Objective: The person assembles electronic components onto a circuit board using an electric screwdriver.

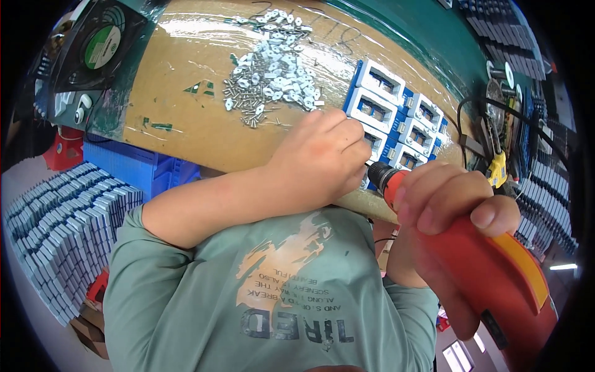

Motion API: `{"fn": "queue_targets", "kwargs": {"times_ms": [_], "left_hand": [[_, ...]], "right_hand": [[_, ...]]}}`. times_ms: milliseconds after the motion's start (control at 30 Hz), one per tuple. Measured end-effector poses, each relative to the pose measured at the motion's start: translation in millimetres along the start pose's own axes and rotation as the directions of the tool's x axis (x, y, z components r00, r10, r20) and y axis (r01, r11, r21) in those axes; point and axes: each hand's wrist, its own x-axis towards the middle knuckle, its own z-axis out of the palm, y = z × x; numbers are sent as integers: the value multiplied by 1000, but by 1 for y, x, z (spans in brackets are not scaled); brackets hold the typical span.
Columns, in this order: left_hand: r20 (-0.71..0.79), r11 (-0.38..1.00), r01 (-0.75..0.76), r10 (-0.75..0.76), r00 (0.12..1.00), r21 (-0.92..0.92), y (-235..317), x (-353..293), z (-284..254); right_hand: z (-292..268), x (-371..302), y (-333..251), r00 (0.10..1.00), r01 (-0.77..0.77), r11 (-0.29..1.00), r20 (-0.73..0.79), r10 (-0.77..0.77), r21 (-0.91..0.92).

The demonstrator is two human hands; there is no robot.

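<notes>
My right hand (449,192) is wrapped round a red cordless screwdriver (489,266) with a black chuck. Its tip points at the near left edge of a blue circuit board panel (395,133) carrying several white rectangular frames (372,110). My left hand (325,155) is closed at that same edge, its curled fingers right by the screwdriver's tip. What the fingers pinch, if anything, is hidden behind the knuckles. Beyond my left hand lies a loose pile of screws and small white plastic pieces (273,68) on the tan work board.
A black fan (99,46) stands at the far left. Below it are a blue plastic bin (124,164) and stacked rows of pale parts (68,223). On the right are a solder spool (499,73), a yellow-handled tool (498,170), a black cable (514,106) and more stacked parts (548,201).
</notes>
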Motion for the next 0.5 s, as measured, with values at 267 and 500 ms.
{"fn": "queue_targets", "kwargs": {"times_ms": [267, 500], "left_hand": [[-33, 1000, 6, -5, 999, 18, 1, -3, 3], [20, 999, 27, -28, 999, 41, 3, -3, -5]], "right_hand": [[0, -2, 7, 998, -14, 999, -64, 16, 29], [4, -5, 8, 992, 22, 999, -126, -17, 34]]}}
